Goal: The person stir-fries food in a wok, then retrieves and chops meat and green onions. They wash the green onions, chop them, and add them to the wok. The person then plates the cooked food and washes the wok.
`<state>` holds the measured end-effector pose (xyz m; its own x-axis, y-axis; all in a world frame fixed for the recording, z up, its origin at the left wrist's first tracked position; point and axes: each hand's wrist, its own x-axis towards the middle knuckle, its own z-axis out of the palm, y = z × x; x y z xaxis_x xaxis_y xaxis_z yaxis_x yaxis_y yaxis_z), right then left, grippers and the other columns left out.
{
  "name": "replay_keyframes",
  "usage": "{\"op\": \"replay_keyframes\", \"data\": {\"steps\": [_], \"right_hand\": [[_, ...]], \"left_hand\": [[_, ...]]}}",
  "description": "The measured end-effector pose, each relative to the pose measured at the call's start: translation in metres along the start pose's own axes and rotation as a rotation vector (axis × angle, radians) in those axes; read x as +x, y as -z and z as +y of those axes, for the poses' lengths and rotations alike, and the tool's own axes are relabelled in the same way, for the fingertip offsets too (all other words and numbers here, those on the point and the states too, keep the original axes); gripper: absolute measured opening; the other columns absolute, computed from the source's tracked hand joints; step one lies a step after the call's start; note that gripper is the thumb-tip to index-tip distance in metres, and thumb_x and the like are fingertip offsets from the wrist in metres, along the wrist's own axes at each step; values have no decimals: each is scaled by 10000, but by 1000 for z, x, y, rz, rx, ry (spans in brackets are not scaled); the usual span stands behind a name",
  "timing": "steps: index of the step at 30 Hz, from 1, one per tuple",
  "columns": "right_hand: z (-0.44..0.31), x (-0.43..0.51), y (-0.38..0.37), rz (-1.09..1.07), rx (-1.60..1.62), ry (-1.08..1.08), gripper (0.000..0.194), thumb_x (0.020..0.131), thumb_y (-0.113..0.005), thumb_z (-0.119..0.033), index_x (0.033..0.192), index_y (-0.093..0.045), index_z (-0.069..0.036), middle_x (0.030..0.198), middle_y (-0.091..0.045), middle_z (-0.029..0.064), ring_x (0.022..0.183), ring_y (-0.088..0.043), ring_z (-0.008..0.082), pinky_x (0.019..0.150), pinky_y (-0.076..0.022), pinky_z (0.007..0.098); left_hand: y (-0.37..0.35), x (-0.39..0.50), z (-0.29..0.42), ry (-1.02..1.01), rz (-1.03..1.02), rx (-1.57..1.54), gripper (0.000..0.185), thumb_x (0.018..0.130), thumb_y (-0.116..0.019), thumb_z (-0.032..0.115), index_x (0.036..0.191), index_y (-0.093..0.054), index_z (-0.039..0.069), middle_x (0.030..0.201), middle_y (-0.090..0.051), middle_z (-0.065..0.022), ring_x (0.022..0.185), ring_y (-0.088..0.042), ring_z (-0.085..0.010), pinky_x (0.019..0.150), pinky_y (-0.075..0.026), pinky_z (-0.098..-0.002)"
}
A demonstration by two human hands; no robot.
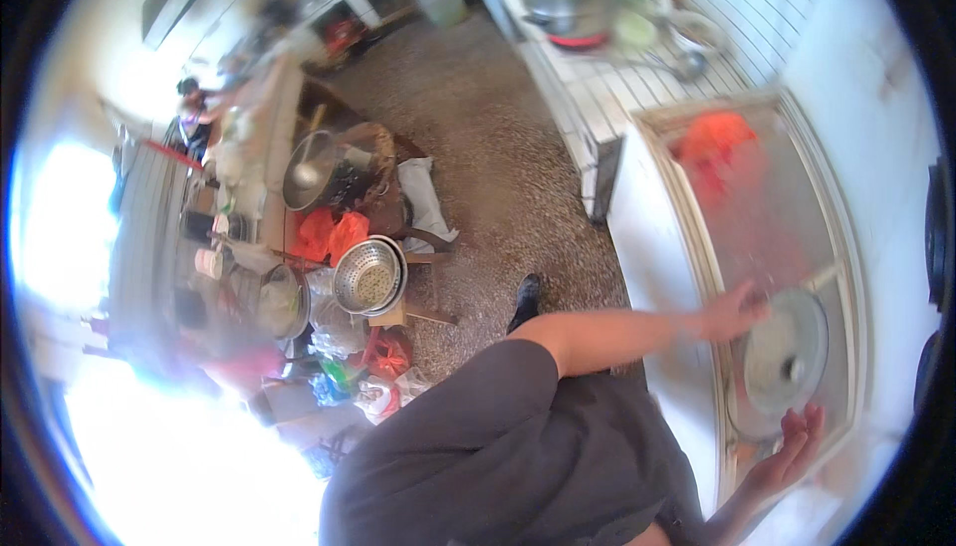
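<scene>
A round lid [780, 340] with a dark knob [792, 368], apparently glass, rests on the glass top of a white chest freezer [661, 284]. My left hand [728, 314] is at its left rim, fingers apart and blurred; I cannot tell whether they touch it. Just off the lid's lower rim is my right hand [795, 445], with its fingers extended and nothing visible in it. Red plastic bags [717, 146] show through the hazy glass at the freezer's far end.
Beyond the freezer, a tiled counter [582, 98] carries a metal pot [571, 15] with greens. Across the speckled floor [493, 172] stand perforated metal colanders [370, 277] and a large wok [310, 170]. Plastic bags [388, 355] lie below them. Another person [196, 116] is by the far worktop.
</scene>
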<state>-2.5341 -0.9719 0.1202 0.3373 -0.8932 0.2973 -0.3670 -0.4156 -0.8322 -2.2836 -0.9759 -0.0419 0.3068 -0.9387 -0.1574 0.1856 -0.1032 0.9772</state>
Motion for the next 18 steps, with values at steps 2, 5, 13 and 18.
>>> {"op": "replay_keyframes", "data": {"steps": [2,5,13,18], "right_hand": [[-18,10,-68,-105,-11,43,465,1105,-346,-284,1442,-493,-1,1361,-594,140,1038,-636,207,940,-502,343],[-43,21,-194,-214,123,-96,524,1105,-313,-358,1435,-493,8,1350,-601,139,1012,-644,200,907,-519,342],[-130,43,-482,-699,288,-9,561,1096,-340,-429,1332,-570,24,1254,-629,151,829,-661,177,743,-555,306],[-182,90,-639,-916,186,29,565,1087,-357,-441,1361,-560,9,1216,-632,159,816,-662,169,728,-551,299]], "left_hand": [[47,-26,9,-196,103,74,895,955,-609,551,1563,-255,-2,1574,-355,-238,1395,-446,-384,1155,-370,-426],[180,-65,20,-230,21,-47,834,949,-661,460,1570,-277,55,1560,-368,-201,1300,-535,-355,1100,-435,-414],[507,-131,52,-162,504,186,796,923,-698,395,1530,-344,19,1468,-451,-208,1166,-597,-312,1001,-493,-387],[683,-146,32,-115,820,287,750,921,-708,366,1505,-400,11,1513,-442,-217,1203,-595,-320,1034,-476,-389]]}}
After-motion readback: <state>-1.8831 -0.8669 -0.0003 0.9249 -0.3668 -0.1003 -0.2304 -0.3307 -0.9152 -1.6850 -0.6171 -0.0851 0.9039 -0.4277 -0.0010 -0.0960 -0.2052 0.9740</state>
